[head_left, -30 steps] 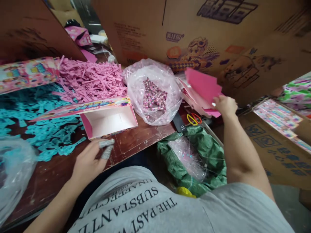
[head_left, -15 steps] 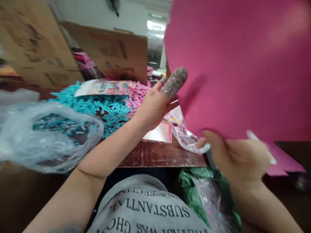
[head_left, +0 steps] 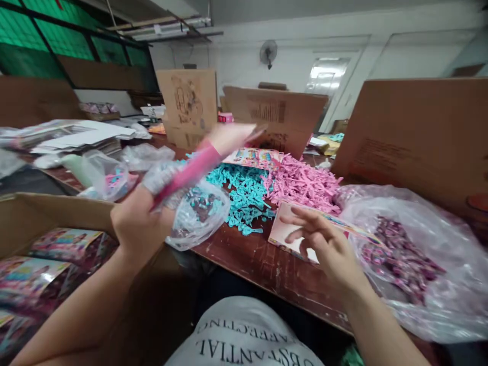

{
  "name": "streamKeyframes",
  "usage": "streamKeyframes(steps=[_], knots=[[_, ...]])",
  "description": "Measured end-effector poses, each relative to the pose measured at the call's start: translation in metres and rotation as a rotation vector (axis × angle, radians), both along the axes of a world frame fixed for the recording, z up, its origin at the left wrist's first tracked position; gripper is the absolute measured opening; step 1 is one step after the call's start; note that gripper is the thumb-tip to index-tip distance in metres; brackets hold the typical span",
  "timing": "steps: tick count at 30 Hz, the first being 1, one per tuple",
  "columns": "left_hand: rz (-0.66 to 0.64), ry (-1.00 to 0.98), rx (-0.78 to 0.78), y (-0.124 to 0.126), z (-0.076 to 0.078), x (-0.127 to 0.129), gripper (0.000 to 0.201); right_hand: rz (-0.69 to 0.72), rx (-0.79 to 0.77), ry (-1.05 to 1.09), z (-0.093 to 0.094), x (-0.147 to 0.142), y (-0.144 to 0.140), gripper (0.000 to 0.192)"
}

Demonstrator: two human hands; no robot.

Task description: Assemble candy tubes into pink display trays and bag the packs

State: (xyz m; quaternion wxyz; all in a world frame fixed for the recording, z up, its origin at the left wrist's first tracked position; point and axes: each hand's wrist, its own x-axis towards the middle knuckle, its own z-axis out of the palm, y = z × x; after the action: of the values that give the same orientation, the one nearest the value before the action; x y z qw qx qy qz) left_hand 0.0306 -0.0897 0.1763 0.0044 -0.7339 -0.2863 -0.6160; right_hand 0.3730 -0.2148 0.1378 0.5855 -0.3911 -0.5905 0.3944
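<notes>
pink sheet in my left hand, right hand open over the box

my left hand (head_left: 135, 223) is closed around a folded pink sheet (head_left: 202, 160), which runs up and to the right from my grip, blurred at its far end. i wear a grey knit finger cot (head_left: 160, 175) on a left fingertip, pressed against the sheet. my right hand (head_left: 324, 244) is open, fingers spread and holding nothing, hovering just above the open pink box (head_left: 284, 236) that lies on the worn wooden table (head_left: 259, 262).

beside the box, to my right, a clear bag of pink-wrapped candies (head_left: 404, 259) slumps on the table. just behind my left hand sits another clear bag, with blue-wrapped candies (head_left: 198, 213). further back lie a heap of teal paper shreds (head_left: 240, 193) and, touching it, a heap of pink paper shreds (head_left: 301, 183), with a printed flat carton (head_left: 255, 157) resting on top where they meet.

at my left an open cardboard box (head_left: 57, 211) holds printed packs (head_left: 57, 244). upright cardboard panels (head_left: 419, 132) stand at the back and right.
</notes>
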Motion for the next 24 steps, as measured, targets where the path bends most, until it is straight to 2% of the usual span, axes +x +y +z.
streamKeyframes(steps=[3,4,6,8,10,12,14,15,16,17,19,20,22,24], knots=[[0.111,0.332,0.357,-0.012,-0.055,0.007,0.045,0.099,-0.091,0.154,-0.014,-0.028,0.021,0.091],[0.117,0.435,0.433,-0.016,-0.073,0.016,0.042,0.077,-0.125,0.19,-0.021,-0.039,0.03,0.101],[0.102,0.567,0.429,-0.022,-0.104,0.036,0.035,-0.095,-0.16,0.233,-0.04,-0.054,0.05,0.099],[0.021,0.647,0.291,-0.023,-0.124,0.049,0.028,-0.249,-0.185,0.221,-0.059,-0.051,0.068,0.088],[-0.072,0.655,0.117,-0.014,-0.13,0.05,0.028,-0.238,-0.241,0.161,-0.072,-0.032,0.08,0.083],[-0.095,0.513,-0.085,0.009,-0.121,0.047,0.048,-0.115,-0.314,0.075,-0.078,-0.007,0.089,0.08],[-0.108,0.289,-0.359,0.042,-0.107,0.051,0.075,0.014,-0.349,0.004,-0.079,0.013,0.097,0.075],[-0.194,0.192,-0.53,0.059,-0.102,0.058,0.082,0.051,-0.35,-0.013,-0.079,0.02,0.102,0.072],[-0.341,0.094,-0.713,0.076,-0.101,0.068,0.083,0.065,-0.352,-0.02,-0.08,0.025,0.107,0.067],[-0.476,0.013,-0.905,0.09,-0.103,0.081,0.075,0.047,-0.355,-0.021,-0.082,0.028,0.113,0.061],[-0.636,-0.186,-1.164,0.109,-0.117,0.109,0.065,-0.091,-0.365,-0.015,-0.089,0.03,0.126,0.049],[-0.664,-0.282,-1.231,0.114,-0.127,0.122,0.061,-0.186,-0.373,-0.016,-0.094,0.032,0.131,0.045],[-0.655,-0.44,-1.25,0.117,-0.146,0.143,0.058,-0.352,-0.377,-0.02,-0.105,0.037,0.137,0.044],[-0.642,-0.497,-1.229,0.116,-0.163,0.155,0.053,-0.388,-0.392,-0.044,-0.115,0.047,0.139,0.045]])
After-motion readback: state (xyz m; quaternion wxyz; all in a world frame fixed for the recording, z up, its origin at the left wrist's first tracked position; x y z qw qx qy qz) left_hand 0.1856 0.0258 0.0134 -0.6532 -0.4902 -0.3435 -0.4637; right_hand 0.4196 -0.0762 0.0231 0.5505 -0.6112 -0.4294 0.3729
